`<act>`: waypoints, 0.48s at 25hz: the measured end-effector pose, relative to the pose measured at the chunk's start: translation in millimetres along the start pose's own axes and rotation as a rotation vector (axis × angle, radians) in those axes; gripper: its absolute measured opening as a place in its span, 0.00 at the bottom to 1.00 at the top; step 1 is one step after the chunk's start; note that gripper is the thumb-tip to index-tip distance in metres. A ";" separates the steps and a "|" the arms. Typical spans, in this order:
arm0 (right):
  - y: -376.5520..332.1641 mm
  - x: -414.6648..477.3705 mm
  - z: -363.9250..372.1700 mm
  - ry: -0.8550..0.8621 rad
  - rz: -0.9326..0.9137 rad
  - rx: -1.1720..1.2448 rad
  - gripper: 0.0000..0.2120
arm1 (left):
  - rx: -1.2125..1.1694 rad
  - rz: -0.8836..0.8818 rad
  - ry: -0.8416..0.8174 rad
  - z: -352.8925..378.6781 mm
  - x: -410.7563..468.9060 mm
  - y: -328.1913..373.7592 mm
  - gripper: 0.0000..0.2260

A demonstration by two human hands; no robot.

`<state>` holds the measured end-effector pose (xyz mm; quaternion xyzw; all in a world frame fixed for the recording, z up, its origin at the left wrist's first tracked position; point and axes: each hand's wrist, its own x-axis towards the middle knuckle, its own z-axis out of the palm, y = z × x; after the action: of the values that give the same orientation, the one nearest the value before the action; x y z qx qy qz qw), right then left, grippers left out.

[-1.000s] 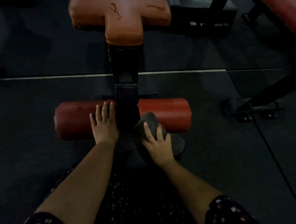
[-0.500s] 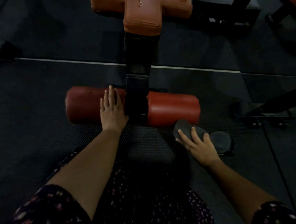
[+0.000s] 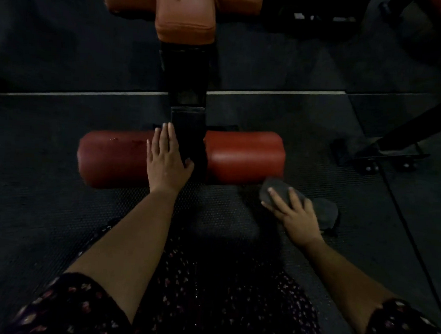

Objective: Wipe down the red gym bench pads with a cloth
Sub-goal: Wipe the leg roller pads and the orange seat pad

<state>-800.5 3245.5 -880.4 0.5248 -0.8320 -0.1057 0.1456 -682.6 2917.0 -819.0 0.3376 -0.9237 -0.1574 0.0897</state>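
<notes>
- Had the left hand (image 3: pixel 166 163) flat on the red roller pad (image 3: pixel 243 158), fingers straight and close together, gripping nothing, thumb against the black frame post (image 3: pixel 187 139).
- Had the right hand (image 3: pixel 295 212) pressed on the dark cloth (image 3: pixel 326 212), fingers spread and nearly straight, not curled round it.
- Found the cloth under those fingers on the floor mat (image 3: pixel 56 221), just beside the pad's right end; could not tell whether touching it.
- Saw the orange seat pad (image 3: pixel 185 12) well beyond the left fingertips.

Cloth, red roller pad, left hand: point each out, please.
cloth (image 3: pixel 326 212), head view, its bare right end.
red roller pad (image 3: pixel 243 155), head view, top of its right half.
left hand (image 3: pixel 166 163), head view, back of the hand.
</notes>
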 end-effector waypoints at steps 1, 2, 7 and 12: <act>1.2 -13.1 -3.1 -0.007 0.248 0.133 0.26 | -0.018 0.090 -0.016 3.1 -0.3 8.9 0.43; -2.0 -19.1 -6.3 0.016 0.513 0.303 0.29 | -0.034 0.175 -0.074 7.3 -2.1 18.6 0.45; -28.9 15.6 -4.1 0.066 1.008 1.230 0.36 | 0.070 0.318 -0.335 35.5 -2.1 45.8 0.58; -22.6 37.1 -8.4 0.134 1.035 1.310 0.31 | -0.002 0.174 -0.306 34.6 1.8 36.9 0.60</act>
<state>-793.6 3202.1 -875.0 0.0604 -0.8506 0.5107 -0.1094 -715.3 2950.6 -838.3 0.2285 -0.9521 -0.1997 -0.0383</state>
